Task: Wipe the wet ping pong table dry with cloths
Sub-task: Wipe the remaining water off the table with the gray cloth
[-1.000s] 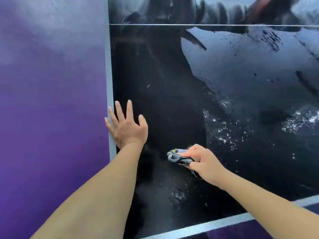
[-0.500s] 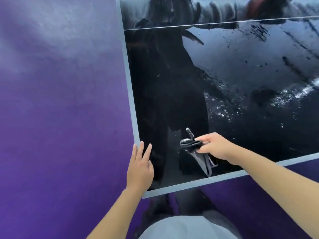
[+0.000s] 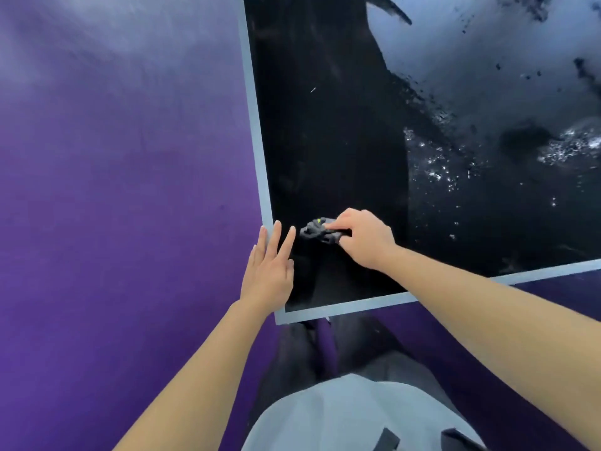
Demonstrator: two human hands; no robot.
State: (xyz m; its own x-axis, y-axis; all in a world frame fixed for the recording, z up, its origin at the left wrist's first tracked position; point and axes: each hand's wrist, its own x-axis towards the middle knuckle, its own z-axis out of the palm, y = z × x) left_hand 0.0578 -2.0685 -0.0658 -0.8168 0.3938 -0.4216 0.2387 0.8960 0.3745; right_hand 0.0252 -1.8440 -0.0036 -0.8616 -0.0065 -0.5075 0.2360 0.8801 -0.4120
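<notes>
The black ping pong table [image 3: 341, 141] with a pale border line fills the upper right, its near left corner just in front of me. Water droplets and a wet sheen [image 3: 439, 170] lie on its right part. My right hand [image 3: 364, 239] grips a bunched dark grey cloth [image 3: 317, 231] and holds it down on the table near the left edge. My left hand [image 3: 268, 271] lies flat with straight fingers on the table's left border beside the cloth, holding nothing.
Purple floor [image 3: 113, 206] spreads to the left and below the table. My own legs and light grey top [image 3: 341, 402] show at the bottom, close to the table's near corner.
The view has dropped towards the near left corner. My left hand slid back along the left edge towards that corner, and my right hand brought the cloth left, close to the left hand.
</notes>
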